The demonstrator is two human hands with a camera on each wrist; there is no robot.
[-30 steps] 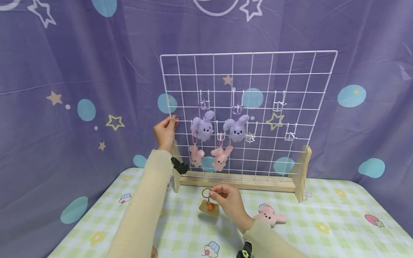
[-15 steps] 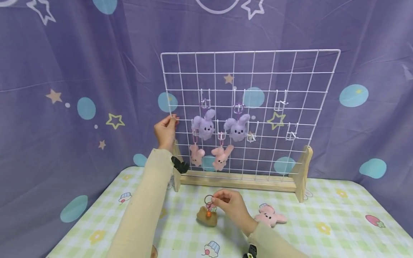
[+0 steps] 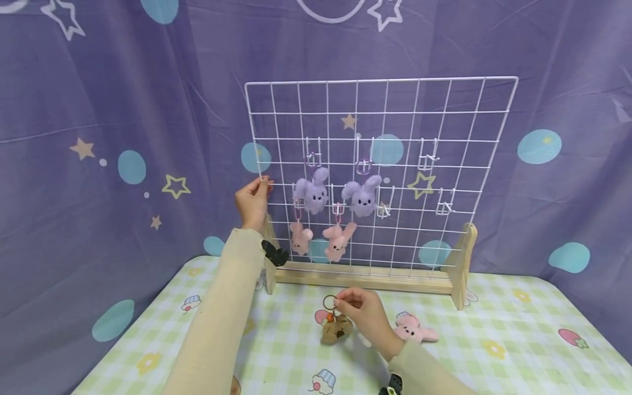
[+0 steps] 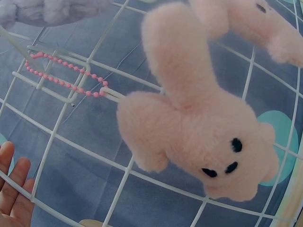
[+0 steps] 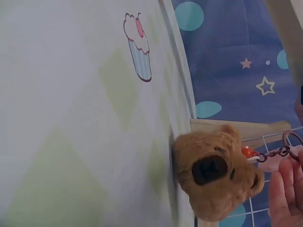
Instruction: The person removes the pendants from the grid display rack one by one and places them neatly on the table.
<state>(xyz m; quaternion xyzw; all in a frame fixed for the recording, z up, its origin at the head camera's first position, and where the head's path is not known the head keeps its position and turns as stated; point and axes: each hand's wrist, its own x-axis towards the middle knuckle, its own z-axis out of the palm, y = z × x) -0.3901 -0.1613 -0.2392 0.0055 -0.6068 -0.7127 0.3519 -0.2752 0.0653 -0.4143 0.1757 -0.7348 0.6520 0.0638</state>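
Observation:
My right hand (image 3: 367,318) pinches the metal ring of a brown plush animal keychain (image 3: 337,329), which hangs low over the tablecloth. The right wrist view shows the plush head (image 5: 208,172) with a dark nose and an orange bead (image 5: 246,152) by its chain. At the left edge of the white wire grid rack (image 3: 372,81), my left hand (image 3: 253,204) holds the frame between thumb and fingers. Close to that hand hangs a pink bunny keychain (image 4: 203,132) on a pink bead chain (image 4: 66,78). Another pink bunny (image 3: 337,242) and two purple bunnies (image 3: 362,198) hang on hooks.
Several white hooks on the grid's right half carry nothing, among them an upper hook (image 3: 427,161). A pink bunny plush (image 3: 413,329) lies on the checked tablecloth (image 3: 523,340), right of my right hand. A wooden base (image 3: 365,278) supports the grid.
The keychain in my right hand dipped toward the table, then shifted right and turned so its dark nose shows. My left hand stays on the frame.

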